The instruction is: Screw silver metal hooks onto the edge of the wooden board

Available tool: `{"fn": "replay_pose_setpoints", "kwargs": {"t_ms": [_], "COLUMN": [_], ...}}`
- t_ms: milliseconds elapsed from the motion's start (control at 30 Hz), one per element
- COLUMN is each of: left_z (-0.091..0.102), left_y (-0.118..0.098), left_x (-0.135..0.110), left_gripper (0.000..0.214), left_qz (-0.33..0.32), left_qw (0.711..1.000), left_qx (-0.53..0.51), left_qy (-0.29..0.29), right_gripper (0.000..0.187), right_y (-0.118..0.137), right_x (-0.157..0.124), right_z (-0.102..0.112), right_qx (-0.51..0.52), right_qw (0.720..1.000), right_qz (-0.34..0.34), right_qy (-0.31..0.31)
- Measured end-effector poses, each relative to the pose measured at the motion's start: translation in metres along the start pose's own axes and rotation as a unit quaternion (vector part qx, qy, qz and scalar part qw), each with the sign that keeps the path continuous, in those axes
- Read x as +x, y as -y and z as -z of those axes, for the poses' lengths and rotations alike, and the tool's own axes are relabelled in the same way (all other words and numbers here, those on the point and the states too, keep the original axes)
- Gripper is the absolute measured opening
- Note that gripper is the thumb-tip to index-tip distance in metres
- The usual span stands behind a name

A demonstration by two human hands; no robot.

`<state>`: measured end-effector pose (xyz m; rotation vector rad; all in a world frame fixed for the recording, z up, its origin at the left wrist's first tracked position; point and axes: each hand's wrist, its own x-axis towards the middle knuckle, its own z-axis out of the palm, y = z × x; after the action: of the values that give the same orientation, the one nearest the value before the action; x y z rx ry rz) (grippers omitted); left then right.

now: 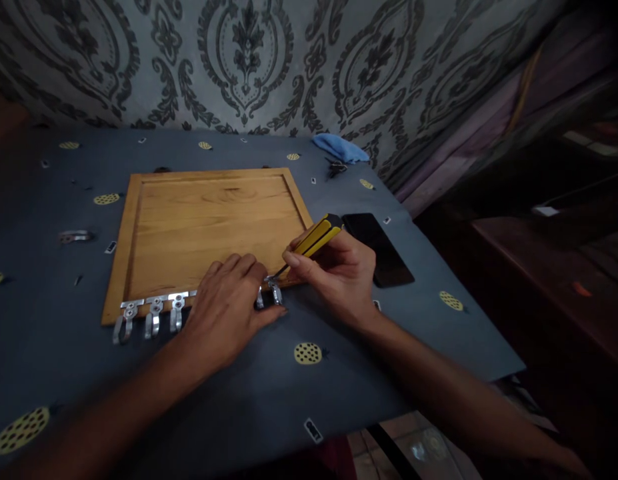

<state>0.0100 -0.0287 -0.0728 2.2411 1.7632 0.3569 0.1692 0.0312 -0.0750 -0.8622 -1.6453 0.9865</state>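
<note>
Centrally, a framed wooden board [219, 230] lies flat on a dark, pineapple-patterned tabletop [249, 407], its long side running left to right in front of a person's two bare hands. Three metal hooks [155, 317] stand in a row on the left part of the board's near edge, their curved ends jutting out past it towards the person. Farther right along that edge is a right-end hook [275, 292], with part of another just beside it. Over the middle of the near edge lies the left hand [229, 300], fingers bent on the wood and thumb stretched below the edge by the right-end hook; whether it pinches the hook or only steadies the board cannot be told. At the board's near right corner, the right hand [339, 270] grips a yellow and black screwdriver [317, 236]. The tool slants, handle up and to the right, tip down and to the left, so the right-end hook lies left of the right hand, along the shaft's line, with the left hand nearer to it; actual contact at the tip is too small to tell. Right of the board rests a black phone [381, 250]; left of it, a loose hook [75, 236].
</note>
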Motion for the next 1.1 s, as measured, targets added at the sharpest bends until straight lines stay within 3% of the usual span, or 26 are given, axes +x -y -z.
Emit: {"fn": "replay_pose_setpoints", "kwargs": {"t_ms": [233, 400, 500, 767, 967, 1100], "left_z": [0.001, 0.001, 0.001, -0.001, 0.001, 0.001], "left_y": [0.0, 0.0, 0.001, 0.001, 0.0, 0.0], "left_x": [0.0, 0.001, 0.001, 0.0, 0.001, 0.0], "left_gripper": [0.034, 0.032, 0.031, 0.034, 0.032, 0.033], "left_qz": [0.007, 0.005, 0.001, 0.005, 0.003, -0.003], "left_qw": [1.0, 1.0, 1.0, 1.0, 1.0, 1.0], "left_qx": [-0.003, 0.007, 0.008, 0.0, 0.002, 0.01], "left_qy": [0.011, 0.006, 0.003, 0.006, 0.006, -0.009], "right_gripper": [0.035, 0.034, 0.032, 0.041, 0.029, 0.023], "right_y": [-0.001, 0.011, 0.014, -0.002, 0.003, 0.003], "right_x": [0.002, 0.01, 0.012, 0.002, -0.001, -0.001], "right_z": [0.001, 0.01, 0.012, 0.003, 0.002, 0.004], "right_qx": [-0.02, 0.021, 0.036, -0.009, -0.009, -0.017], "right_qw": [1.0, 0.992, 0.989, 1.0, 0.998, 0.998], "right_qz": [0.006, -0.038, -0.037, -0.011, 0.051, 0.043], "right_qy": [0.006, 0.116, 0.138, 0.019, -0.045, -0.042]}}
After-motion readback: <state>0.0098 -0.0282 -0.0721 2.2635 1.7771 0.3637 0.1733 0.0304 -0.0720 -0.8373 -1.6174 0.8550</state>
